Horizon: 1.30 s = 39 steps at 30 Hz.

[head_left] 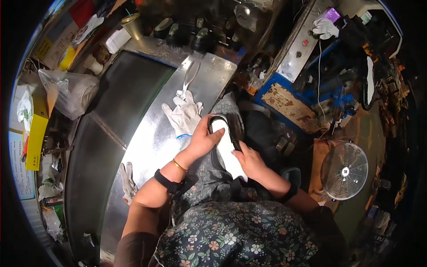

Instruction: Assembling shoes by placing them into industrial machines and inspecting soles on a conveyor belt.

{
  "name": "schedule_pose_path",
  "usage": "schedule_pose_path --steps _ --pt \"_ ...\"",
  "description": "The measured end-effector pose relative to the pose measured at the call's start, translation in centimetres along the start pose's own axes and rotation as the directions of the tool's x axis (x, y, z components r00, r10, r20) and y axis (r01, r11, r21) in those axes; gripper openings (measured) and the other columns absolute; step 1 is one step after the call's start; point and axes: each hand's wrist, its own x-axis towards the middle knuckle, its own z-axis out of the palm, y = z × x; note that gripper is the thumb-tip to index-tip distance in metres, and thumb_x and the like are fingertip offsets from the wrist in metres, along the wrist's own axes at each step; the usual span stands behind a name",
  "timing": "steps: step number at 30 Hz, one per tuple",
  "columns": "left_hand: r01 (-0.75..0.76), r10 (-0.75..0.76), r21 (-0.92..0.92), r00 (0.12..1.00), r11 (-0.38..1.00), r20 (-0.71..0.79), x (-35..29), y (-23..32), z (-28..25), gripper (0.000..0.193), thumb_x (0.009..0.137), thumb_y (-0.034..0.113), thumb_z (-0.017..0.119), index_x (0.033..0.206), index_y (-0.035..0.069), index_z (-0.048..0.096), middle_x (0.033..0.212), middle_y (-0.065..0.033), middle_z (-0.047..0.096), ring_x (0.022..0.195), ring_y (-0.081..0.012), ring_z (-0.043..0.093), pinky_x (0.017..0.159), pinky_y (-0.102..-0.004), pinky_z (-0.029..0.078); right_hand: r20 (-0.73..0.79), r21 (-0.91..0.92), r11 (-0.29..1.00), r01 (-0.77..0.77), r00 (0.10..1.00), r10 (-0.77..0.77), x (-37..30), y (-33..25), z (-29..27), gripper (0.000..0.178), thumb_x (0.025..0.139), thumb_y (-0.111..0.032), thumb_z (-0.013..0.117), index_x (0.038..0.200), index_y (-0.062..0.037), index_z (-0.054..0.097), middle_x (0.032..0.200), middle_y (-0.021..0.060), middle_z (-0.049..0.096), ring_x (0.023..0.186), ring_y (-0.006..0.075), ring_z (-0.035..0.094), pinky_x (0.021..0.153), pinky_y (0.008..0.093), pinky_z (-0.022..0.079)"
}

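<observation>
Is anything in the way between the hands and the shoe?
No, nothing I can see. The left hand and right hand both hold the shoe, and the left thumb sits right on its white insole. The nearest glove lies to their left on the metal table, not in between.

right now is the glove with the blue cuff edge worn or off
Off: the glove lies on the metal table, and the left hand and right hand are both bare.
</observation>
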Motion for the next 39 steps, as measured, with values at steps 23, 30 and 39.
schedule_pose_path --steps 23,30,39 --pt "0.059 0.102 0.66 0.974 0.749 -0.204 -6.2 1.3 1.4 0.07 0.093 0.03 0.058 0.142 -0.012 0.029 0.115 -0.0363 0.057 0.101 -0.0509 0.058 0.085 -0.0481 0.05 -0.339 0.234 0.956 0.178 0.936 -0.092 4.2 -4.2 5.0 0.059 0.102 -0.031 0.046 0.144 0.0077 0.03 0.13 0.0343 0.053 0.124 0.0461 0.051 0.102 0.0455 0.042" --pt "0.1 -0.115 -0.348 0.993 0.932 -0.024 -7.6 3.4 0.2 0.092 0.09 0.019 0.069 0.154 -0.002 0.007 0.147 -0.0176 0.038 0.137 -0.0236 0.037 0.113 -0.0352 0.032 -0.248 0.595 0.783 0.182 0.968 -0.037 5.7 -5.4 3.0 0.058 0.103 -0.031 0.049 0.142 0.0102 0.035 0.135 0.0259 0.053 0.126 0.0295 0.051 0.105 0.0355 0.039" --pt "0.147 -0.2 -0.178 0.922 0.973 -0.332 -8.2 7.4 -8.2 0.096 0.08 0.018 0.075 0.15 -0.004 0.013 0.109 -0.0243 0.067 0.094 -0.0296 0.069 0.088 -0.0376 0.053 -0.301 -0.148 0.834 0.532 0.779 -0.55 10.2 -6.5 -20.0 0.027 0.092 -0.023 0.065 0.111 -0.0047 0.07 0.098 0.0181 0.071 0.082 0.0214 0.069 0.075 0.0354 0.054"
